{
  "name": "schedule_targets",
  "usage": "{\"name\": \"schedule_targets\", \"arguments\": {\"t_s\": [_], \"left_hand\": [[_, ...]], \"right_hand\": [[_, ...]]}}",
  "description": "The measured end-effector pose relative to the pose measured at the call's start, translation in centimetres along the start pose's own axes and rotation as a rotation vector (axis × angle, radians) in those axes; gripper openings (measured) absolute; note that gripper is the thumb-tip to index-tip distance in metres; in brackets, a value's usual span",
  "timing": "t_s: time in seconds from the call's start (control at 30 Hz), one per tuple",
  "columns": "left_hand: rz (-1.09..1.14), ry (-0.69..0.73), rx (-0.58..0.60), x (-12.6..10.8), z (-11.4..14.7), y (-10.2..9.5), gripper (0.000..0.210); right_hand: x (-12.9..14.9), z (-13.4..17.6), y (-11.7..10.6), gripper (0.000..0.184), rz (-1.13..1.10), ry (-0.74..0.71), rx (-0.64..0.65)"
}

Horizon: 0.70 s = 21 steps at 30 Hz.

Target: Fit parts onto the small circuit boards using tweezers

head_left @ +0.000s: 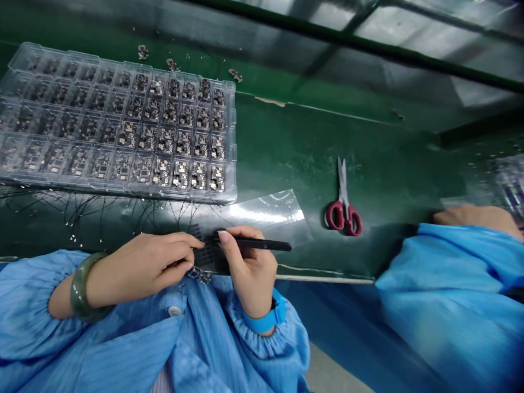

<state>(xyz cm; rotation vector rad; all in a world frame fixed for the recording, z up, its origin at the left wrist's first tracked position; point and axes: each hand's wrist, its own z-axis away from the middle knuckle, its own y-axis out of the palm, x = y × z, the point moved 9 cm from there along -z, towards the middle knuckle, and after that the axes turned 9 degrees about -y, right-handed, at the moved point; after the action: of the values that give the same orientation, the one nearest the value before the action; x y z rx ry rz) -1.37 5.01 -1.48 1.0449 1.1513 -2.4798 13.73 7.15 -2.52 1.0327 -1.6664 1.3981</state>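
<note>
My right hand [251, 267] grips a pair of black tweezers [268, 244], their tips pointing left over a clear sheet with rows of small dark pieces [200, 251]. On that sheet's left edge rests the index finger of my left hand [151, 262]. Between the thumb and curled fingers of the same hand is a small circuit board [199, 274], near the table's front edge and partly hidden. Beneath the right hand and beyond it lies a clear plastic film [270, 215]. What the tweezer tips touch is too small to tell.
A clear compartment tray [234, 180] of circuit boards fills the back left, with thin black wires [110, 210] along its front. Red-handled scissors [344, 210] lie to the right. Loose boards [235, 75] sit behind the tray. A co-worker's blue sleeve [450, 284] is at the right.
</note>
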Motion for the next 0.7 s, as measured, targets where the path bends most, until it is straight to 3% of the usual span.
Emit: {"name": "schedule_targets", "arguments": {"t_s": [0.53,0.7], "left_hand": [[-0.012,-0.021,-0.006,0.06,-0.11,-0.30,0.019],[0.000,-0.024,-0.001,0.07,-0.10,-0.25,0.019]], "right_hand": [[-1.11,-0.27,0.68,0.020,-0.063,0.134,0.068],[-1.02,-0.32,0.57,0.020,-0.166,0.176,0.022]]}}
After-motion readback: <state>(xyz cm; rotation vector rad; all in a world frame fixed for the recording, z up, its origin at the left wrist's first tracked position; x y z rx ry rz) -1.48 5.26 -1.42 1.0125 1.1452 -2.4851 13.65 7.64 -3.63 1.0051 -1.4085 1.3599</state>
